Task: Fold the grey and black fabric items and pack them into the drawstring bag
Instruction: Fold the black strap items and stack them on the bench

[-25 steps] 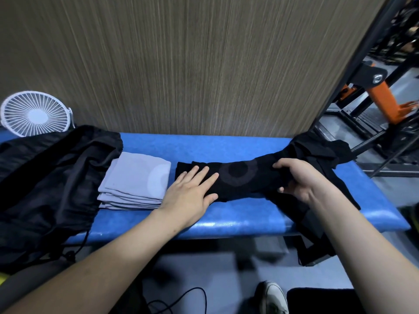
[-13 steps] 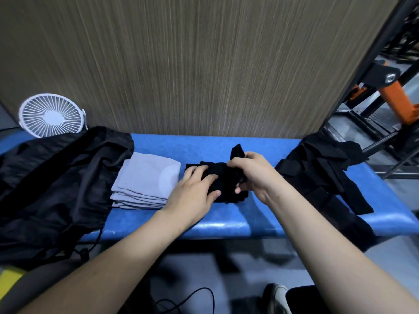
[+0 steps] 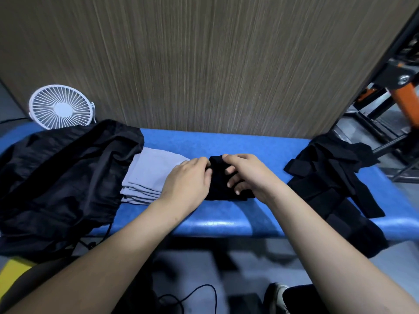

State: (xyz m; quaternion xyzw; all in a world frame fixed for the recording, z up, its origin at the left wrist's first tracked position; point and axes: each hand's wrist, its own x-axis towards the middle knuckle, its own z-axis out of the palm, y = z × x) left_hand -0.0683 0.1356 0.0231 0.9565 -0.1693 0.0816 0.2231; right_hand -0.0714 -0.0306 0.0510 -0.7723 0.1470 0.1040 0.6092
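Observation:
A folded black fabric item (image 3: 218, 184) lies in the middle of the blue padded bench (image 3: 226, 218). My left hand (image 3: 187, 180) presses on its left side and my right hand (image 3: 244, 175) lies across its top, fingers curled over the fold. A stack of folded grey fabric items (image 3: 147, 175) sits just left of my left hand. The black drawstring bag (image 3: 61, 177) sprawls over the bench's left end, its cord hanging off the front. A loose pile of black fabric items (image 3: 331, 177) covers the right end and drapes over the front edge.
A wood-grain panel (image 3: 204, 64) stands right behind the bench. A small white fan (image 3: 61, 107) sits at the back left. A black and orange metal frame (image 3: 385, 105) stands to the right. A black cable (image 3: 199, 295) and a shoe (image 3: 274, 298) are on the floor below.
The long black item has been folded over from the right into a short bundle. My right hand moved left onto it, and my left hand shifted onto its left edge.

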